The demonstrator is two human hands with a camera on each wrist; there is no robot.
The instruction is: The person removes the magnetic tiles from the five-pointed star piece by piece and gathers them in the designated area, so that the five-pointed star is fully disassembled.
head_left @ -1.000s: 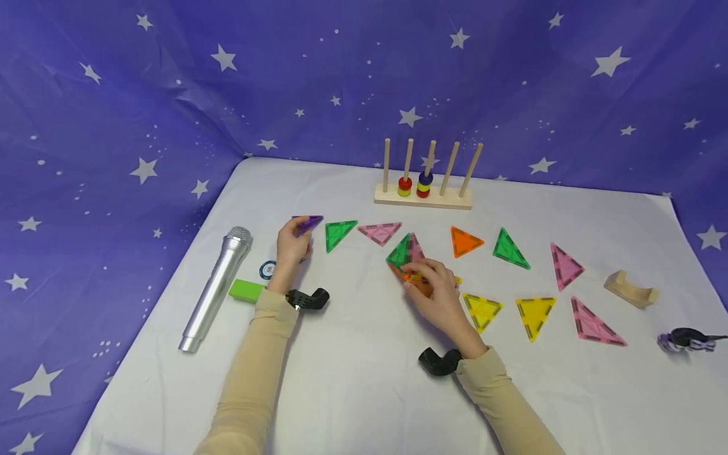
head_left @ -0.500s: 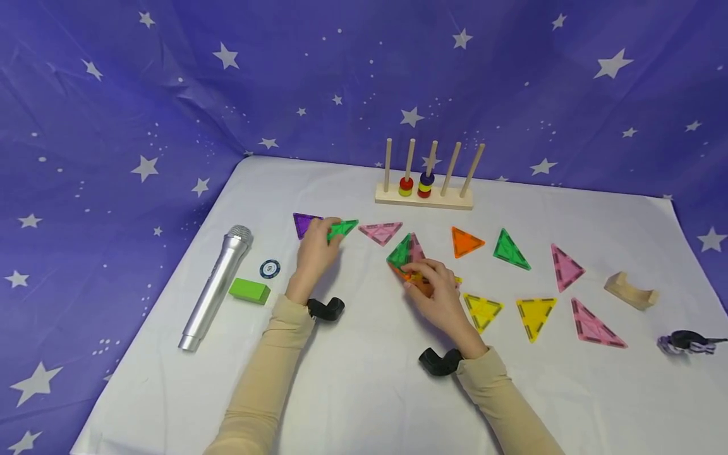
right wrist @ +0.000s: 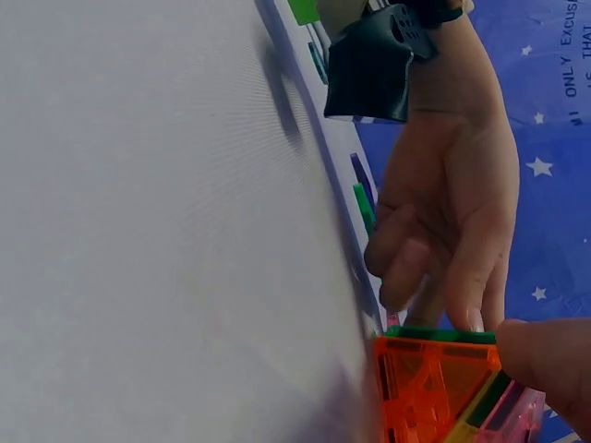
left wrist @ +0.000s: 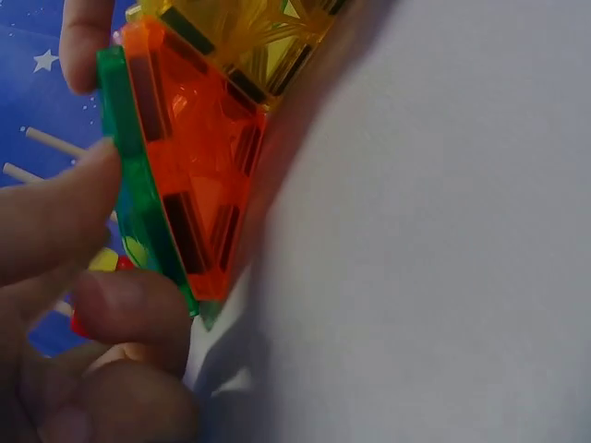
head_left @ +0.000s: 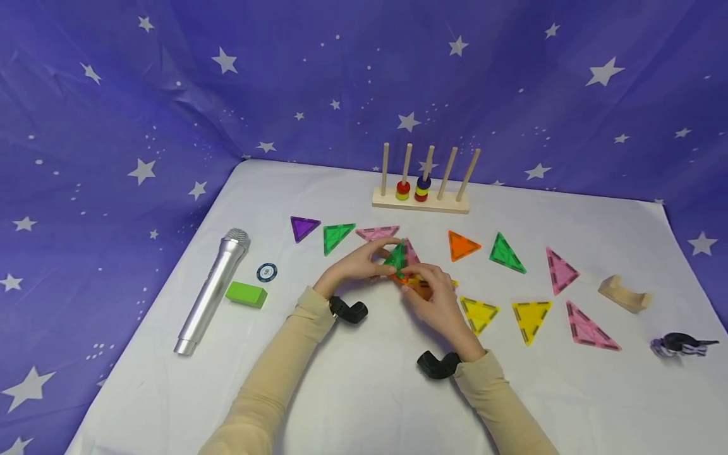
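Green, orange, pink and yellow magnetic tiles stand joined in a small structure at mid-table. My left hand (head_left: 364, 262) holds the green triangular tile (head_left: 396, 256) on its left side, fingers above and thumb below. In the left wrist view the green tile lies against the orange tile (left wrist: 199, 157), with the yellow tile (left wrist: 268, 41) beyond. My right hand (head_left: 440, 306) grips the structure from the right, its fingers curled and hiding part of it. The right wrist view shows the orange tile (right wrist: 425, 392) and pink tile (right wrist: 512, 411) close by.
Loose triangular tiles lie around: purple (head_left: 304, 228), green (head_left: 338, 237), orange (head_left: 463, 246), yellow (head_left: 531, 321) and pink (head_left: 561, 272). Behind stands a wooden peg stacker (head_left: 421, 201). A silver microphone (head_left: 210, 294), green block (head_left: 246, 294) and chip (head_left: 266, 272) lie left; a wooden cradle (head_left: 624, 295) lies right.
My left hand has moved right, from the purple tile past the loose green one, to the structure's green tile. The purple and green tiles stay on the table. My right hand keeps its place.
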